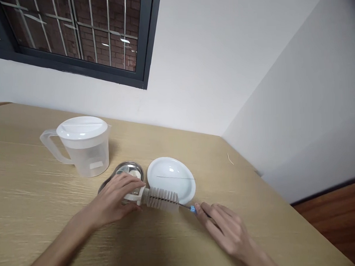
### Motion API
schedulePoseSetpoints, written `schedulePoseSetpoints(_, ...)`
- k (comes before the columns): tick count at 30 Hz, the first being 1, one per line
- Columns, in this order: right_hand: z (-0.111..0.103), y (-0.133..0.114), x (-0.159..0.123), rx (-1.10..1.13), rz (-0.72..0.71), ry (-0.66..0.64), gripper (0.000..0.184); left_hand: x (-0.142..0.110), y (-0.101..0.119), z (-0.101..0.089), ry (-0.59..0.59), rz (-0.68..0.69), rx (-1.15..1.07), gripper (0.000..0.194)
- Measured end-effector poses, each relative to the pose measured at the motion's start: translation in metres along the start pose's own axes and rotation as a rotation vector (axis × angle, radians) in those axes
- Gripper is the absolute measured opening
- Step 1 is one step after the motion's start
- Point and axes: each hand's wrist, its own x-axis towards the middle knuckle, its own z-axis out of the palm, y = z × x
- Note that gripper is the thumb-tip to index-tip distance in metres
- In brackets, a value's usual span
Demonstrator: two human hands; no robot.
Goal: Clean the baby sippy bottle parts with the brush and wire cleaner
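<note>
The left hand (118, 199) grips a small white plastic piece (136, 197), with the thumb below and the fingers on top. The hand covers much of it, so its whole shape is hard to tell. The right hand (224, 228) pinches the blue end (193, 209) of a bristle brush (164, 199). The tip of the brush is right at the edge of the white piece; how far in it goes does not show. The left hand seems to keep the piece steady, and holding the blue end keeps the fingers away from the bristles.

Just behind the left hand sits a shiny metal tray (141, 171), which keeps some round things (135, 174) together. Beside it, a white oval dish (185, 191) has a thin, straight rod (176, 177) lying across it. Farther left stands a see-through jug (89, 159) with a white lid (82, 126) on, out of the way of the hands.

The desk (30, 184) is pale wood, with a thin strand (230, 158) lying near its right edge. It sits by white walls (198, 70). A dark window frame (143, 64) shows metal bars (109, 30) and bricks (101, 42) outside.
</note>
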Motion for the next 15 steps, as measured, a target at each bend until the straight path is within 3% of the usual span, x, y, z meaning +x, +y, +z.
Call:
schedulePoseSetpoints(5,-0.001,0.002,0.007,0.149,0.138,-0.012,0.021,0.000,0.000,-0.002,0.035,0.016,0.019,0.046)
schedulePoseSetpoints(8,-0.001,0.001,0.013,0.327,0.317,-0.084,0.014,0.000,-0.001,-0.002,0.059,0.036,0.047,0.046)
schedulePoseSetpoints(11,0.002,0.000,0.016,0.464,0.444,-0.179,0.022,0.000,-0.003,-0.003,0.059,0.053,0.072,0.046)
schedulePoseSetpoints(15,0.010,0.000,0.012,0.338,0.373,-0.200,0.022,-0.002,-0.006,-0.005,0.061,0.062,0.071,0.046)
